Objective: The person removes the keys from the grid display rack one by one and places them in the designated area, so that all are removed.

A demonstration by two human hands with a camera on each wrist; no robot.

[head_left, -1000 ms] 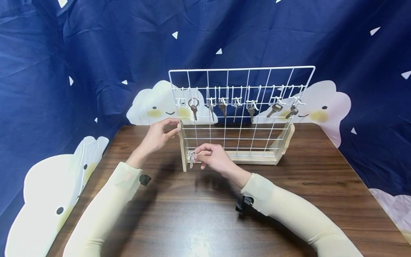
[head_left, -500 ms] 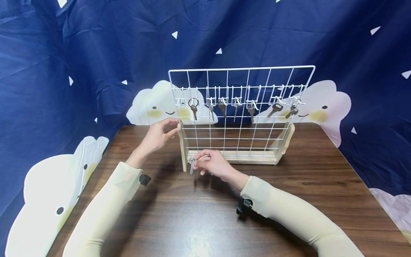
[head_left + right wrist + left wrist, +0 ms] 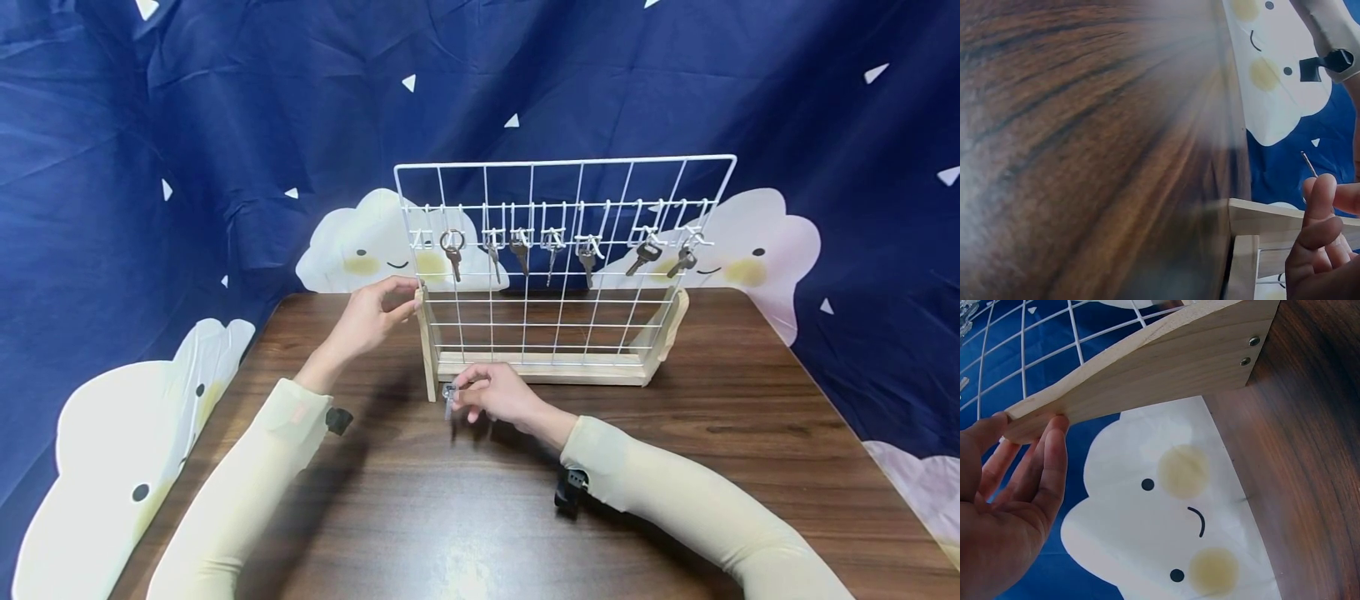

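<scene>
A white wire grid rack [image 3: 566, 161] stands on the table, held upright by a wooden base. My left hand [image 3: 367, 317] holds the upper end of the rack's left wooden side piece [image 3: 1147, 369], thumb on one face and fingers on the other. Low in front of the base, near that side piece, my right hand [image 3: 501, 393] pinches a key [image 3: 448, 406] by its top between thumb and fingertips. The blade points down toward the table; in the right wrist view the fingers hide most of the key [image 3: 1308, 164]. Behind, several keys [image 3: 587, 258] hang from white hooks on the grid.
The leftmost hook [image 3: 422, 240] on the grid carries no key. Beneath the rack is a dark brown wooden table [image 3: 675, 467]. A blue curtain [image 3: 300, 100] with white clouds covers the back and sides.
My right hand has come down and slightly toward me with the key, from the base bar to lower in front of it. My left hand has stayed in place on the side piece.
</scene>
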